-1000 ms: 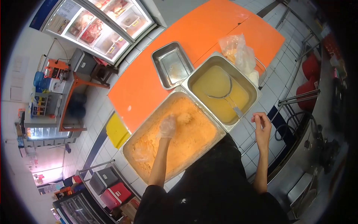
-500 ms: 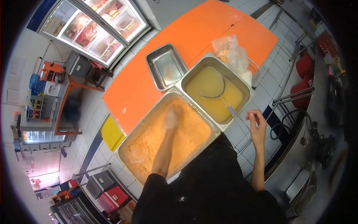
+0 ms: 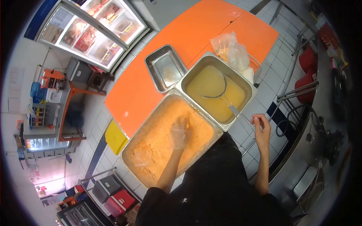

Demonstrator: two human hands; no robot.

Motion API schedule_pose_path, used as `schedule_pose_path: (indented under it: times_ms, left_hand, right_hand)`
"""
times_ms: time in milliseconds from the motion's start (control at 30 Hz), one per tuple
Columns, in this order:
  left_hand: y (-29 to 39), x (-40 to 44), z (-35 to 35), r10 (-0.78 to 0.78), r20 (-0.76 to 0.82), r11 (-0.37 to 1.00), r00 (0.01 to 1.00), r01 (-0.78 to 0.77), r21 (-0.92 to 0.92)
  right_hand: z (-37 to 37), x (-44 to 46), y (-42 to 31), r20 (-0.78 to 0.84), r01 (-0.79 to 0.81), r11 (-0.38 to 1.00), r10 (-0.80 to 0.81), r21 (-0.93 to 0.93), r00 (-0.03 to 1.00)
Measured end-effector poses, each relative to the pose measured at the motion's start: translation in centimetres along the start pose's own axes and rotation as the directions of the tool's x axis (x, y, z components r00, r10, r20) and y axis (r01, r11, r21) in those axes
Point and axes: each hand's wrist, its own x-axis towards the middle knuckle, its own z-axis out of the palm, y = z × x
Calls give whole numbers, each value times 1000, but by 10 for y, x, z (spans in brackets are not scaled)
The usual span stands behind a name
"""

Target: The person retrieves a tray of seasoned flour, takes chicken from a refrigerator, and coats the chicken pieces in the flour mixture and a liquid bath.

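Observation:
My left hand (image 3: pixel 180 135), in a thin clear glove, reaches into a deep steel pan (image 3: pixel 125 150) of crumbly orange coating mix (image 3: pixel 152 132). Its fingertips are partly sunk in the mix and blurred, so whether they grip anything is hidden. To the right of the pans my right hand (image 3: pixel 261 126) is raised, empty, with loosely bent fingers. Beside the orange mix, a second steel pan (image 3: pixel 247 81) contains cloudy yellow liquid (image 3: pixel 200 84). A wire strainer (image 3: pixel 225 98) rests in that liquid, its handle towards the near right rim.
A shallow steel tray (image 3: pixel 166 67) and crumpled clear plastic bags (image 3: pixel 235 54) lie on the orange table (image 3: pixel 128 98). A lit display fridge (image 3: pixel 102 34) stands at the back left. A yellow panel (image 3: pixel 115 138) is beside the table; a steel counter (image 3: pixel 298 165) runs along the right.
My left hand has moved slightly right and nearer to me within the orange mix. My right hand stays raised, its fingers a little more curled. The view has shifted slightly.

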Motion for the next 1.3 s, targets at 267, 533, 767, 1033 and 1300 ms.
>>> schedule_pose_path:
  times_ms: [267,533,767,1033,1300]
  left_hand:
    - [-86,39,6,-442,536,777,719,605,-172]
    - [-69,-50,-25,-569,270,767,777,620,-166]
    - [-80,-66,-17,-589,194,801,784,599,14]
    - [-38,-7,-92,-740,112,672,663,737,71]
    - [-48,-45,-117,-836,219,548,503,786,285]
  right_hand:
    - [17,8,-26,105,93,996,-93,5,990]
    - [58,3,-29,225,202,979,-202,22,953]
    - [150,-4,-67,612,322,919,-392,226,687]
    - [316,-41,-58,548,332,795,-596,508,587]
    - [369,-62,-42,548,277,714,-682,643,484]
